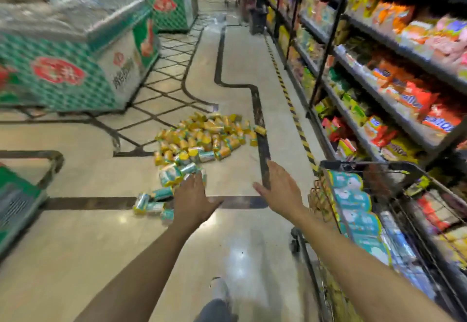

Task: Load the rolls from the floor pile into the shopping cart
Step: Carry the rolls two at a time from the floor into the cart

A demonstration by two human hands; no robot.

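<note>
Shelves (404, 56): run along the 3 o'clock side of the aisle.
Freezers (75, 69): at 10 o'clock, well apart from the work.
Cart (374, 166): at 4 o'clock, against the shelves, already holding teal packs (353, 203). Just beside the right forearm.
Pile (202, 140): on the floor at 12 o'clock. Its long axis runs from 7 to 1 o'clock. Rolls lie on their sides at mixed headings.
Left hand (193, 198): fingers spread wide, holding nothing.
Right hand (280, 190): likewise wide and empty, over bare floor, pile at its 11 o'clock.
Nearest rolls (174, 174): at 11 o'clock of the left fingertips. Contact cannot be told through the blur.

Judgement: the left hand is nearer and nothing blocks the reach. The carry goes from pile towards 4 o'clock.
</note>
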